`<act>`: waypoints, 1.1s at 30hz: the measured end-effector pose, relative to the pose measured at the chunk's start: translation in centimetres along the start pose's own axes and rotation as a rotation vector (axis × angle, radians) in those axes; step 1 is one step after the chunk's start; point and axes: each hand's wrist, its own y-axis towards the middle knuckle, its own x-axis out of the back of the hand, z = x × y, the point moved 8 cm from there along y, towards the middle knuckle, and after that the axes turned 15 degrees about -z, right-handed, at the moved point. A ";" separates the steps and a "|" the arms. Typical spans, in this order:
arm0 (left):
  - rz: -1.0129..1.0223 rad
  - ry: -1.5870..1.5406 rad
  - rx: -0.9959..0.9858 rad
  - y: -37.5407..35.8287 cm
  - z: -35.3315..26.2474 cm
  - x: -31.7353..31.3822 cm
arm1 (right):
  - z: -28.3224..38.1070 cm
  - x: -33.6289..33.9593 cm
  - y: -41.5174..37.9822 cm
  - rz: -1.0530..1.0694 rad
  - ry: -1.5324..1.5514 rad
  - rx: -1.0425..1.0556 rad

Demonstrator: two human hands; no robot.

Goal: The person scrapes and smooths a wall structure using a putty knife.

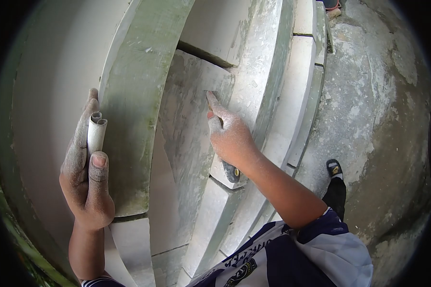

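My left hand (85, 177), dusted white, rests along the greenish-white panel (129, 95). Its thumb presses a pale rolled-up sheet (96, 136) against the straight fingers, with two curled openings at the top of the roll. My right hand (231, 136) is closed around a hand tool over the recessed, smeared panel (191, 91). The tool's dark rounded handle end (232, 173) sticks out below the palm. My index finger stretches forward along the tool, its tip at the panel surface; the working end is mostly hidden by the fingers.
Long white curved slabs (292, 95) run in steps to the right, with dark gaps at some joints. Beyond them lies a stained concrete floor (364, 110), where my foot in a dark sandal (334, 167) stands. A reddish-rimmed container (331, 5) shows at the top edge.
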 end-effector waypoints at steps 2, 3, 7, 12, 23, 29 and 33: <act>-0.003 -0.005 0.000 0.0 -0.1 -0.2 | 0.2 0.9 2.7 -0.026 0.079 -0.127; 0.014 0.009 0.028 -0.3 0.0 -0.2 | 0.5 1.2 3.0 -0.014 0.113 -0.199; 0.030 0.009 0.002 0.0 -0.1 0.0 | 2.7 1.7 3.0 0.041 0.140 -0.261; 0.025 0.002 -0.039 0.3 -0.2 -0.4 | 1.6 0.3 1.4 -0.044 0.038 0.057; 0.011 0.029 -0.017 -0.1 0.2 0.0 | -2.1 -2.1 -1.2 -0.227 0.063 0.014; -0.022 0.063 0.039 -0.3 0.7 0.6 | 0.2 0.1 1.5 -0.094 0.369 -0.481; -0.017 0.027 0.123 -0.5 1.1 0.7 | -0.6 -1.2 -1.2 -0.058 0.420 -0.470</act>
